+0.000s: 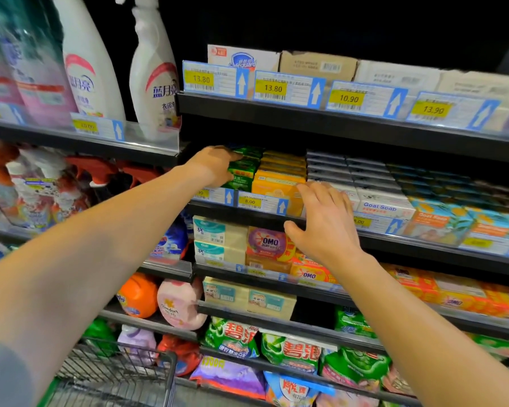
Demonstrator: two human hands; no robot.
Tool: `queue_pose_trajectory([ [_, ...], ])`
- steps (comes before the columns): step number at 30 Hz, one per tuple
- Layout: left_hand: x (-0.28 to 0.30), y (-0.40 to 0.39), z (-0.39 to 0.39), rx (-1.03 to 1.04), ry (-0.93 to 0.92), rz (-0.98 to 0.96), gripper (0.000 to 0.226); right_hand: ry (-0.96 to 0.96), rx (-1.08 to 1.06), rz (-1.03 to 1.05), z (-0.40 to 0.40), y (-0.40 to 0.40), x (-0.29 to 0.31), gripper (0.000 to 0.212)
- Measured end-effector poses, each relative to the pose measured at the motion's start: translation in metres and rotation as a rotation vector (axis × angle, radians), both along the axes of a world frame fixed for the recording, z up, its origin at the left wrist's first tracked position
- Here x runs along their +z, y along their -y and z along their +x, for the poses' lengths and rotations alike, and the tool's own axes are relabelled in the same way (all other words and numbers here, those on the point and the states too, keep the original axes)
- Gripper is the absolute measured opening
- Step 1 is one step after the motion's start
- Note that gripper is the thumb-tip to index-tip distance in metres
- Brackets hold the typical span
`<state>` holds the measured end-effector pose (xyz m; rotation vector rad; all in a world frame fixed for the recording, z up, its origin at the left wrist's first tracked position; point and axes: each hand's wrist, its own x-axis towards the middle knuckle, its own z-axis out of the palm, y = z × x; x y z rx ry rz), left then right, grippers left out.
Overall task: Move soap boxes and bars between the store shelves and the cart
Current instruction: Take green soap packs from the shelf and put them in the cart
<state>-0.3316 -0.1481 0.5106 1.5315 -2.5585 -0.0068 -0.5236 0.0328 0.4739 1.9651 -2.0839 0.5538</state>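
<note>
While her left hand [215,167] grips green soap boxes [243,171] at eleven o'clock, right hand [321,221] hovers open; cart [115,374] looks unloaded.

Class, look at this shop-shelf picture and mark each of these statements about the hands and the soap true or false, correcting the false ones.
1. The left hand is on the green soap boxes. True.
2. The right hand grips a yellow soap box. False: its fingers are spread, holding nothing, in front of the yellow soap boxes.
3. The Goat Soap boxes sit right of the yellow ones. True.
4. The cart is piled full of soap. False: only a wire corner shows, with no soap seen in it.
</note>
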Motion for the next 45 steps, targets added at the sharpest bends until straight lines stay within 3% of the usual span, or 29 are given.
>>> queue_pose_trajectory([
  [6,0.005,0.003,0.001,-0.054,0.007,0.050,0.079,0.003,-0.006,0.002,0.002,0.002,0.000,0.073],
  [10,0.004,0.007,-0.007,-0.093,0.132,0.121,0.090,0.004,-0.013,0.006,0.003,0.003,0.002,0.072],
  [37,0.003,0.010,-0.018,-0.037,0.053,0.135,0.080,-0.026,-0.041,0.033,0.003,0.001,0.010,0.074],
  [45,-0.009,-0.075,0.006,-0.077,-0.161,-0.163,0.068,-0.062,0.015,-0.018,0.025,-0.027,0.005,0.072],
])
